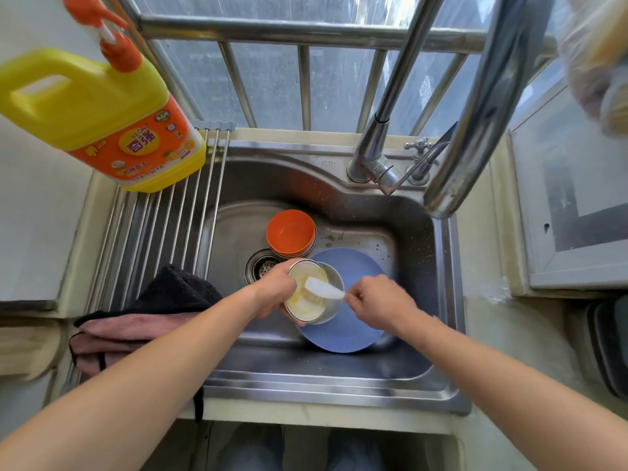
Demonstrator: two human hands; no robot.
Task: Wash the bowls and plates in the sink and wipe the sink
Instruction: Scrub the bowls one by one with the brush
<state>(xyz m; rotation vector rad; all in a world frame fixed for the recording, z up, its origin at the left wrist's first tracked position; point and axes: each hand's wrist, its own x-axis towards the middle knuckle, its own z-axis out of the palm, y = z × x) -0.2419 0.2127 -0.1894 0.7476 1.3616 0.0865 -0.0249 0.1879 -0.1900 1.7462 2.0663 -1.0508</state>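
Left hand (pixel 277 287) grips the small bowl (pixel 314 292) by its 9 o'clock rim, tilted over the blue plate (pixel 343 331) in the sink (pixel 407 379). Right hand (pixel 377 302) pinches the brush (pixel 323 289), bristles inside. Bowl looks light, stiff, probably soapy-slick; rim grip seems safest. Orange bowls (pixel 291 234) wait at 12 o'clock.

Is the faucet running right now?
Off, it seems: no stream falls from the faucet spout into the sink.
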